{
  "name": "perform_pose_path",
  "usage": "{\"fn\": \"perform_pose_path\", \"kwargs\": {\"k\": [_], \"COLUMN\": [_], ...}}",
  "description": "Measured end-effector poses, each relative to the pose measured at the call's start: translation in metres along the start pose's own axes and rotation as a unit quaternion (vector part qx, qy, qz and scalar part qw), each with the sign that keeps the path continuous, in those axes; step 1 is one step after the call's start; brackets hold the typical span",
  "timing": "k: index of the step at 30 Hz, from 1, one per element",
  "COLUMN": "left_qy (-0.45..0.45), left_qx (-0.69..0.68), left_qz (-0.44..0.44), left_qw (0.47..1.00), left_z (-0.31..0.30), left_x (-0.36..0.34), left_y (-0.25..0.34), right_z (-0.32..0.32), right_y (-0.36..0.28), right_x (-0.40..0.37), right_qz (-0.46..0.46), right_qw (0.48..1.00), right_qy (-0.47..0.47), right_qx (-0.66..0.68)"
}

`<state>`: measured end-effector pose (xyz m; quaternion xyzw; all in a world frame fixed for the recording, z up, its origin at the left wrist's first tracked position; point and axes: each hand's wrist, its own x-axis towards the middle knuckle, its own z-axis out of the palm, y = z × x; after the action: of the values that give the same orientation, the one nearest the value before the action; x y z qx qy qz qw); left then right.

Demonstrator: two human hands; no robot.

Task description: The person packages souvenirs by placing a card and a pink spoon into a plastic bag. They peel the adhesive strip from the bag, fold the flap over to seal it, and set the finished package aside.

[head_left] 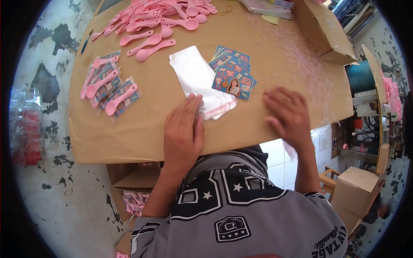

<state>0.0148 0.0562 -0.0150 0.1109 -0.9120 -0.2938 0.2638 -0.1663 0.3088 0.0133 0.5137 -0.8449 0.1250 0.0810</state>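
Observation:
My left hand rests on the near left edge of a stack of clear plastic bags, its fingers stretched out. To the right, a little blurred, my right hand is over the brown paper covering, fingers extended and thumb apart, with nothing seen in it. Between the hands, blue printed cards lie fanned out, partly over the bags. Further left are packed sachets, each showing a pink spoon and a card through clear plastic. Loose pink measuring spoons lie beyond the bags.
A large heap of pink spoons fills the far side of the brown-paper-covered table. A pen lies at the left edge. Thin plastic strips are scattered at right, beside a cardboard box. Another box stands lower right.

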Motion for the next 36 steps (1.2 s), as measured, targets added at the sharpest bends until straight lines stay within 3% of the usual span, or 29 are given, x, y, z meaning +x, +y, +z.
{"fn": "perform_pose_path", "kwargs": {"k": [3, 4, 7, 11, 12, 15, 19, 20, 23, 24, 27, 28, 30, 31, 33, 35, 36], "left_qy": [-0.011, -0.010, -0.006, -0.007, -0.007, -0.010, -0.008, -0.008, -0.011, -0.012, -0.015, -0.014, -0.012, -0.012, -0.014, -0.017, -0.016], "left_qx": [-0.009, -0.009, -0.007, -0.008, -0.009, -0.011, -0.007, -0.011, -0.026, -0.032, -0.099, -0.114, -0.144, -0.146, -0.152, -0.142, -0.136], "left_qz": [0.006, 0.007, 0.007, -0.001, -0.003, 0.004, -0.005, -0.007, -0.013, -0.014, -0.038, -0.034, -0.024, -0.020, -0.010, -0.014, -0.014], "left_qw": [1.000, 1.000, 1.000, 1.000, 1.000, 1.000, 1.000, 1.000, 1.000, 0.999, 0.994, 0.993, 0.989, 0.989, 0.988, 0.990, 0.990], "left_z": [0.000, 0.000, 0.001, 0.001, 0.001, 0.001, -0.001, -0.001, -0.002, -0.003, -0.007, -0.007, -0.005, -0.006, -0.006, -0.009, -0.010], "left_x": [0.001, 0.001, 0.001, 0.001, 0.000, 0.000, 0.003, 0.003, 0.002, 0.001, 0.002, 0.001, 0.001, 0.002, 0.002, 0.000, 0.002], "left_y": [-0.001, -0.001, 0.000, 0.000, 0.000, -0.001, 0.003, 0.002, 0.001, 0.001, 0.005, 0.003, -0.001, -0.001, 0.000, 0.004, 0.004], "right_z": [-0.007, -0.010, -0.012, -0.005, 0.003, -0.003, -0.018, -0.016, -0.003, 0.002, -0.025, -0.035, -0.055, -0.069, -0.088, -0.068, -0.067], "right_y": [0.032, 0.039, 0.030, 0.014, 0.029, 0.058, 0.038, 0.033, 0.043, 0.048, 0.068, 0.069, 0.071, 0.075, 0.099, 0.131, 0.102], "right_x": [-0.005, -0.005, 0.002, 0.017, 0.016, 0.021, 0.028, 0.027, 0.026, 0.027, 0.030, 0.031, 0.034, 0.035, 0.042, 0.042, 0.052], "right_qz": [0.106, 0.139, 0.108, 0.002, 0.023, 0.147, 0.083, 0.062, 0.006, 0.048, 0.135, 0.132, 0.114, 0.067, -0.080, 0.143, 0.196], "right_qw": [0.981, 0.977, 0.991, 0.996, 0.988, 0.967, 0.994, 0.997, 0.985, 0.976, 0.984, 0.986, 0.915, 0.805, 0.610, 0.831, 0.941], "right_qy": [0.035, 0.045, 0.071, -0.061, -0.073, 0.026, 0.068, 0.008, -0.131, -0.075, 0.053, 0.083, 0.138, 0.114, -0.059, 0.014, 0.088], "right_qx": [-0.160, -0.159, -0.044, -0.069, -0.130, -0.206, 0.025, 0.041, -0.113, -0.198, -0.102, 0.055, 0.361, 0.579, 0.786, 0.537, 0.262]}}
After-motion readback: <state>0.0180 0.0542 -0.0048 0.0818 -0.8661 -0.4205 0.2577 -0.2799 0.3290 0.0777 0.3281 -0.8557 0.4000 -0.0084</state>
